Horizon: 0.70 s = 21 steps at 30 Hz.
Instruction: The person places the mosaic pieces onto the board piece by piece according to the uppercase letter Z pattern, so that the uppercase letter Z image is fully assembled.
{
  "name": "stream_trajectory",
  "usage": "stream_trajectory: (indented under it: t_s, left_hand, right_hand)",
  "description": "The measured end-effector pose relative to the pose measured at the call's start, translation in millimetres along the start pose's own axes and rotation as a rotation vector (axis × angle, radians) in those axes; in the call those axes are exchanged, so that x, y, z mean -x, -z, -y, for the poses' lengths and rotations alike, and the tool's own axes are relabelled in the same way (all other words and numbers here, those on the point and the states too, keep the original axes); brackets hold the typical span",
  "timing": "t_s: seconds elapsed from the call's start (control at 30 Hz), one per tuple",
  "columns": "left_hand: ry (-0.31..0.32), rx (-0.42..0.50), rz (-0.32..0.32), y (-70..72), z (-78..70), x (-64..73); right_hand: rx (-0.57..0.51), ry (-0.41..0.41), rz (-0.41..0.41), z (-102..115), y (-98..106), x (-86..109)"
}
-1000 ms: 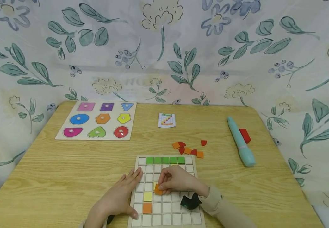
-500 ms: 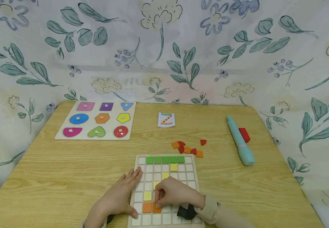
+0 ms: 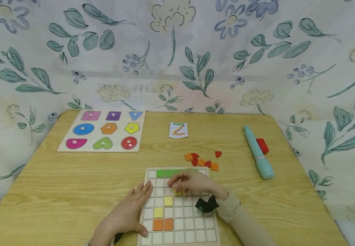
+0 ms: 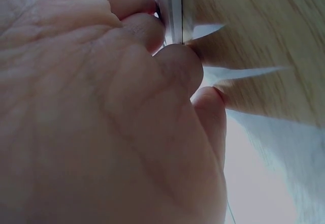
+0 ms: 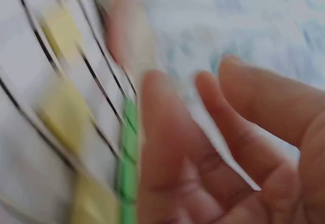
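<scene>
A wooden grid board (image 3: 193, 235) lies at the table's front. My left hand (image 3: 126, 212) rests spread along its left edge, fingertips and thumb on the rim. Over the upper part of the board is my right hand (image 3: 193, 182), fingers loosely bent with nothing between them; the right wrist view shows the fingertips apart. Two orange square tiles (image 3: 163, 224) sit side by side in a lower row. Yellow tiles (image 3: 168, 201) climb diagonally, partly hidden by the right hand. Green tiles (image 3: 164, 173) fill part of the top row.
Loose orange squares and red quarter-round pieces (image 3: 207, 164) lie just beyond the board. A small pattern card (image 3: 178, 130) lies farther back. A knob shape puzzle (image 3: 140, 145) is at back left; a teal microphone-shaped thing (image 3: 258, 153) and a red block (image 3: 262, 146) are at right.
My right hand carried an orange tile down, set it beside the other orange one, let go and moved up toward the top of the board. The left hand stayed put.
</scene>
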<state>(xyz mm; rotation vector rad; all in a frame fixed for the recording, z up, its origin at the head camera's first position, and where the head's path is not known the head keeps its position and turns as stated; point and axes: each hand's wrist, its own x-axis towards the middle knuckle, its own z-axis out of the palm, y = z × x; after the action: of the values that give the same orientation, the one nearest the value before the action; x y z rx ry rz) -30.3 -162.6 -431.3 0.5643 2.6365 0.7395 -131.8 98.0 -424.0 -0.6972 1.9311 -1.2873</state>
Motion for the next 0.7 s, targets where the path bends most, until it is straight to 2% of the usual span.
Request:
stream_trajectory:
  t_s: [0.07,0.17,0.3,0.47,0.6,0.7]
  left_hand:
    - [0.003,-0.004,-0.002,0.4,0.5,0.2]
    - [0.004,0.001,0.004,0.2,0.5,0.1]
    - [0.008,0.012,0.018,-1.2,0.4,-0.6]
    - [0.014,0.012,0.012,-0.3,0.1,-1.0]
    - [0.011,0.013,0.011,0.7,-0.1,-0.8]
    - [0.014,0.022,0.013,0.7,0.2,-0.6]
  right_hand:
    - [-0.085,0.008,-0.092,-5,20,-7.1]
    - [-0.147,0.003,-0.25,-16,43,-15.1]
    - [-0.075,-0.066,-0.396,-28,55,-19.1]
    - [0.005,-0.095,-0.487,-31,56,-17.6]
    - [0.086,-0.054,-0.497,-31,55,-15.4]
    - [0.204,-0.038,-0.516,-30,54,-14.1]
